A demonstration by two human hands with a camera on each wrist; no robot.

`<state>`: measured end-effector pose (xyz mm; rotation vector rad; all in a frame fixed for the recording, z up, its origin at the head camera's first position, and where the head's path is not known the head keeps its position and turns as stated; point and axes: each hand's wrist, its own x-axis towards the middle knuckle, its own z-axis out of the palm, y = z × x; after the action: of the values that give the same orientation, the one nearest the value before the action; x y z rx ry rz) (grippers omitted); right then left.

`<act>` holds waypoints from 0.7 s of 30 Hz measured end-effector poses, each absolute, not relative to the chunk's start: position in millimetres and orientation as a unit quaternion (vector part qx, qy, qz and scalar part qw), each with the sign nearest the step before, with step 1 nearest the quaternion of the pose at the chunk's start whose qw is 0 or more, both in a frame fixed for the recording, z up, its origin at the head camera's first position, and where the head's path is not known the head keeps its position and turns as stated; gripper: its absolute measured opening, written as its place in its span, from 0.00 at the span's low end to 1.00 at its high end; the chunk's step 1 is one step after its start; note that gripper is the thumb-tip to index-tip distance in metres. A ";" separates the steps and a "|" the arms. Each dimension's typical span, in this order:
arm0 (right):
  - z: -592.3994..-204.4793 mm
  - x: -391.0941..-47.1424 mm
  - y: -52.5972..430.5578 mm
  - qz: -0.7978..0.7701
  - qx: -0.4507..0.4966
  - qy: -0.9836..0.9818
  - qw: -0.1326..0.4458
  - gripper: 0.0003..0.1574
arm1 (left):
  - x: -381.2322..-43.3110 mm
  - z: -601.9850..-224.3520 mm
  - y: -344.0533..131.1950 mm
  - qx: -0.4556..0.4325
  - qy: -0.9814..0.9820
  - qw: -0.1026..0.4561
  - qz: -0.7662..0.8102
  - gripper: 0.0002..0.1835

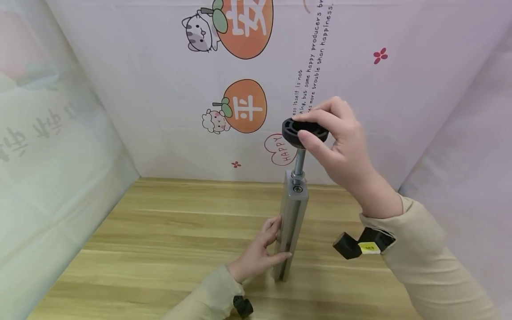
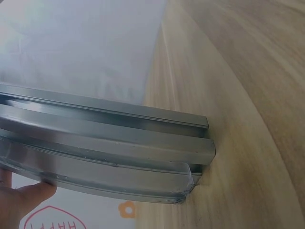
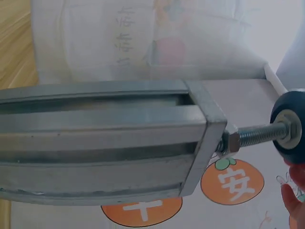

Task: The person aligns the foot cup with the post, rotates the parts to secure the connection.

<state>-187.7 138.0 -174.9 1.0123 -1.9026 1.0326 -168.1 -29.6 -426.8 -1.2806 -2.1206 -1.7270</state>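
Note:
An aluminium profile (image 1: 290, 222) with grooved sides stands upright on the wooden table. My left hand (image 1: 258, 253) grips it low down, with the thumb on the near side. From the end plate on top rises a threaded rod (image 3: 259, 135) with a hex nut (image 3: 232, 142) close to the plate. This rod carries a round black levelling foot (image 1: 294, 138), its hollow underside facing up. My right hand (image 1: 348, 142) pinches the foot's rim between thumb and fingers. The left wrist view shows the profile's lower end (image 2: 200, 152) against the table; most of the left hand is out of that view.
The wood-grain table (image 1: 160, 240) meets a printed cloth wall (image 1: 168, 111) just behind the profile. More pale cloth hangs at the left (image 1: 56, 146) and right (image 1: 460, 146). Small black cameras sit on both sleeves.

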 end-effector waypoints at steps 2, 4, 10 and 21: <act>-180.5 -193.0 143.1 0.482 0.420 -0.709 0.296 0.21 | -168.6 -427.7 -29.2 -0.424 -0.702 0.062 -0.568 0.52; -186.3 -199.7 146.8 0.582 0.445 -0.650 0.201 0.22 | -168.5 -427.8 -28.9 -0.420 -0.706 0.060 -0.567 0.52; -195.2 -217.8 146.7 0.721 0.518 -0.457 -0.054 0.29 | -167.1 -426.7 -30.0 -0.422 -0.702 0.065 -0.570 0.52; -187.3 -223.7 120.6 0.776 0.551 -0.201 -0.230 0.34 | -167.0 -426.6 -31.5 -0.425 -0.706 0.074 -0.561 0.53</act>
<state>-223.7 120.6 -187.3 2.0432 -0.7451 2.8765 -167.0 -31.5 -426.6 -1.2744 -2.1194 -1.6849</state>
